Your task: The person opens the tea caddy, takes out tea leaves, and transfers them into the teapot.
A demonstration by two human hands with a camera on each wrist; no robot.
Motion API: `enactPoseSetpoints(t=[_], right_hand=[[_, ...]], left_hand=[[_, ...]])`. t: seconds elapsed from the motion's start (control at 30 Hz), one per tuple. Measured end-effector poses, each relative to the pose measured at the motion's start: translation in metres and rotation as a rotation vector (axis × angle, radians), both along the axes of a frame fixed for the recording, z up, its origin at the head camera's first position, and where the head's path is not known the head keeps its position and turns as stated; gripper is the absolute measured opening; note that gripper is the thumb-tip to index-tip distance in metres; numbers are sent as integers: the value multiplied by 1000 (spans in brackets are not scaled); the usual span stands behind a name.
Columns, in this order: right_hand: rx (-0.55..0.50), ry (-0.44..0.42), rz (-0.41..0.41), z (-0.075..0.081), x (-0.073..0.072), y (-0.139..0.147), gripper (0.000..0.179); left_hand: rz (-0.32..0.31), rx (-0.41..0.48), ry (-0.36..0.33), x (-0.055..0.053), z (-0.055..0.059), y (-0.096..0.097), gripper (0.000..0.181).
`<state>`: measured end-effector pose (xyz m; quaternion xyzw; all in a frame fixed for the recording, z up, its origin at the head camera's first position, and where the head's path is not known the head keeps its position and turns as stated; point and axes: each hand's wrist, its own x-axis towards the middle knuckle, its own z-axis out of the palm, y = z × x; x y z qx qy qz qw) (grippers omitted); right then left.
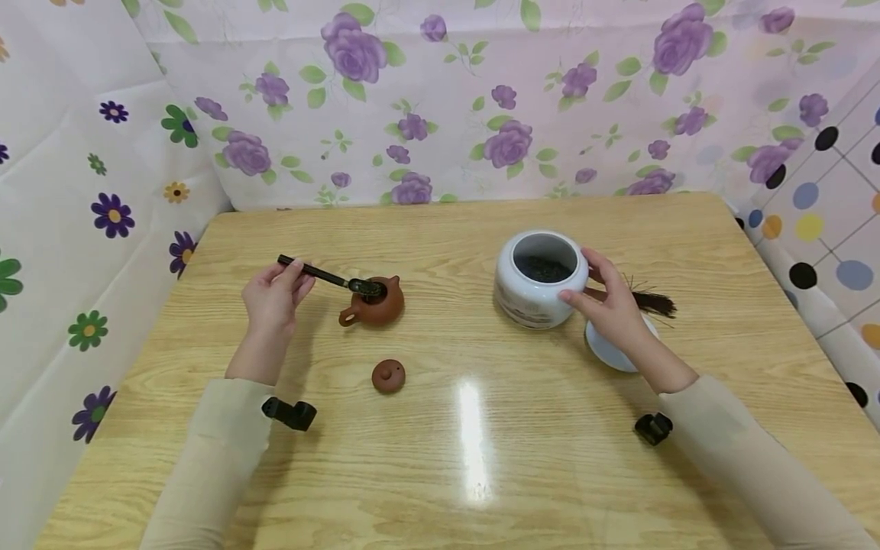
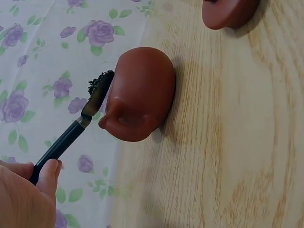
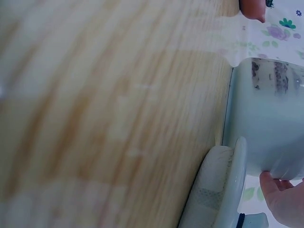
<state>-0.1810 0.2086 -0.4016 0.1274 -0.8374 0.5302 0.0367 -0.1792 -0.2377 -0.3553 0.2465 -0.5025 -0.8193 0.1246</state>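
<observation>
**Tea scoop [image 1: 318, 273] at the mouth of a clay teapot [image 1: 386, 309]**

The left hand [image 1: 273, 296] pinches the black handle; dark, crinkled leaves [image 2: 98, 81] heap the tip. The right hand [image 1: 610, 304] grasps a glossy porcelain jar [image 1: 529, 299] (round-bellied, wide-mouthed). Broad wood-grain tabletop [image 1: 443, 321] runs between pot and jar. The knobbed teapot lid [image 1: 388, 376] lies near the pot; the white jar lid [image 1: 608, 350], just beside the jar, well inside the right edge.

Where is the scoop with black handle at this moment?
In the head view, left of centre: the left hand holds the scoop, its loaded end at the opening of the teapot.
</observation>
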Motion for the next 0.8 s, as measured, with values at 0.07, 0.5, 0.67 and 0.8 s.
enactPoseSetpoints(t=[0.07,0.5,0.67,0.8], right_hand=[[-4,0,-2,0,1,0,72],[-3,-3,-13,0,0,0,71],[-7,-1,-11,0,0,0,71],[-6,3,-6,0,0,0,70]], left_hand=[[3,-30,2,-1,0,1,3],[-27,-272,73,0,6,14,11],[-46,-394,118,1,6,20,9],[-64,-507,139,4,7,26,16]])
